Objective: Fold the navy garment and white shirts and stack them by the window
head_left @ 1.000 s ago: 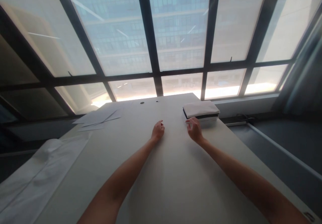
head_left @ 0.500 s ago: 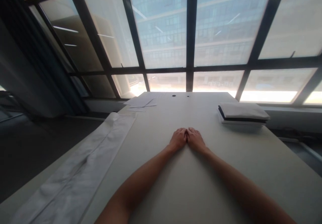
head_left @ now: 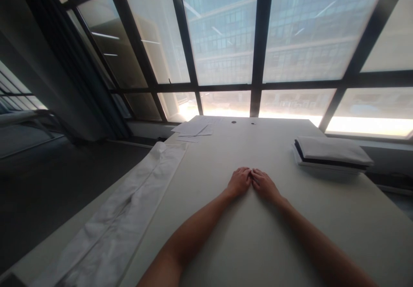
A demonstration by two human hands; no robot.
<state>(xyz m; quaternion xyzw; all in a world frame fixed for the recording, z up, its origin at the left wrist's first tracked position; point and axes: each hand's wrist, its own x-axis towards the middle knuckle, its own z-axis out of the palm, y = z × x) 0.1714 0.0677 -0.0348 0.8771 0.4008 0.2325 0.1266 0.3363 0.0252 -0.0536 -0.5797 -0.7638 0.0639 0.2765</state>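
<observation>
My left hand (head_left: 239, 181) rests palm down on the white table (head_left: 206, 175), its fingers lying forward on the surface. Beside it lies my right hand (head_left: 265, 186) in the same pose, and the two meet at the fingertips. Nothing shows in either hand; the undersides of the fingers are hidden. To the right of my right hand is a stack of folded cloth (head_left: 332, 149), white on top with a dark layer beneath. A long white cloth (head_left: 138, 188), creased along its length, stretches down the table's left side.
Several sheets of paper (head_left: 192, 128) overlap at the far left of the table. Two small dark round spots, one a larger disc (head_left: 234, 122), are near the far edge. Large framed windows (head_left: 226, 41) stand behind, with a dark curtain (head_left: 77, 72) to the left.
The view has turned slightly left, so the table and the things on it appear further right. My hands keep the same pose on the table.
</observation>
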